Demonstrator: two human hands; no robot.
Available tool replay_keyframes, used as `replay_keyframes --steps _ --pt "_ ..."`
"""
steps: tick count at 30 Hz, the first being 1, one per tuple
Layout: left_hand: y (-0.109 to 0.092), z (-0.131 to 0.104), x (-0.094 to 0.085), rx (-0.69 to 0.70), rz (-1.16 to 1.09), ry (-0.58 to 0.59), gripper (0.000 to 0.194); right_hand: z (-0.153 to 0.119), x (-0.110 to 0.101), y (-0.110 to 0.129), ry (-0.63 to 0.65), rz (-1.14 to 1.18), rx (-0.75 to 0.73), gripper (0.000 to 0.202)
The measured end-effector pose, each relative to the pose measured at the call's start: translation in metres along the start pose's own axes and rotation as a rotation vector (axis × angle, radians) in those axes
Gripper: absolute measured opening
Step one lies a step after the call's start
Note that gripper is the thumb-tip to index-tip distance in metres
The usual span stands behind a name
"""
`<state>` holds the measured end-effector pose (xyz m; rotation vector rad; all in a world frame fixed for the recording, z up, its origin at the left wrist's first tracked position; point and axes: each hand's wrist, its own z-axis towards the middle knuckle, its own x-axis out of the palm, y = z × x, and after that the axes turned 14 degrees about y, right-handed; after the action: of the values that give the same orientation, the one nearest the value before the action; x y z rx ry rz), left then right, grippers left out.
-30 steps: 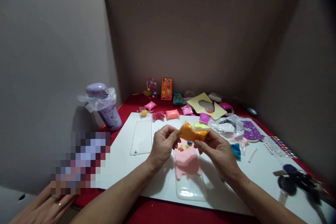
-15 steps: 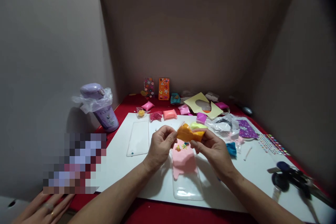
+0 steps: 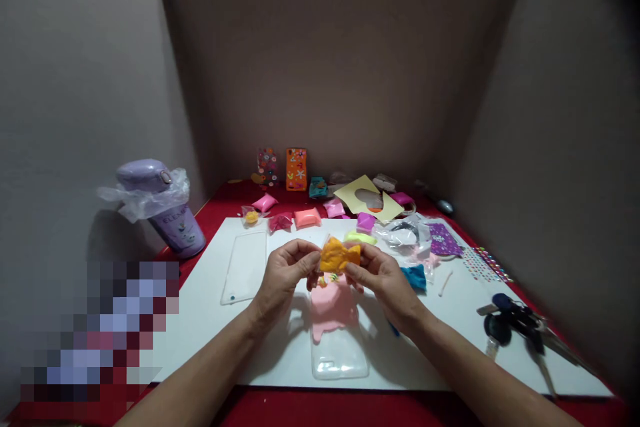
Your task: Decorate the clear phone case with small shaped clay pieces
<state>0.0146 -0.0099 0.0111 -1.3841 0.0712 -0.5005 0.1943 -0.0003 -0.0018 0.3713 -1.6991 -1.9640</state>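
You held the orange packet (image 3: 340,256) by both ends.
Your left hand (image 3: 285,273) and right hand (image 3: 385,277) pinched it, probably to hold it level, above the near case (image 3: 340,361) and its pink layer (image 3: 334,307), presumably laid there for easy reach.

Looks like creased plastic on the orange packet (image 3: 340,257), smooth and matt on the pink layer (image 3: 334,308), glossy and clear, like plastic, on the near phone case (image 3: 340,365). Seems smooth and matt on the white board (image 3: 200,320), like dull cloth on the red cover (image 3: 300,407), like matt paper on the yellow sheet (image 3: 356,190). Crinkles, thin and shiny, as plastic wrap (image 3: 145,202) around the purple tumbler (image 3: 179,232).
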Motion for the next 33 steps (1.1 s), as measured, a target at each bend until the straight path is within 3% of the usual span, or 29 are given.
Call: replay_keyframes --steps 33 --pt "-0.0016 -0.0005 -0.0006 -0.016 0.004 0.073 0.016 0.0011 -0.0001 0.003 -0.018 -0.002 0.045 0.041"
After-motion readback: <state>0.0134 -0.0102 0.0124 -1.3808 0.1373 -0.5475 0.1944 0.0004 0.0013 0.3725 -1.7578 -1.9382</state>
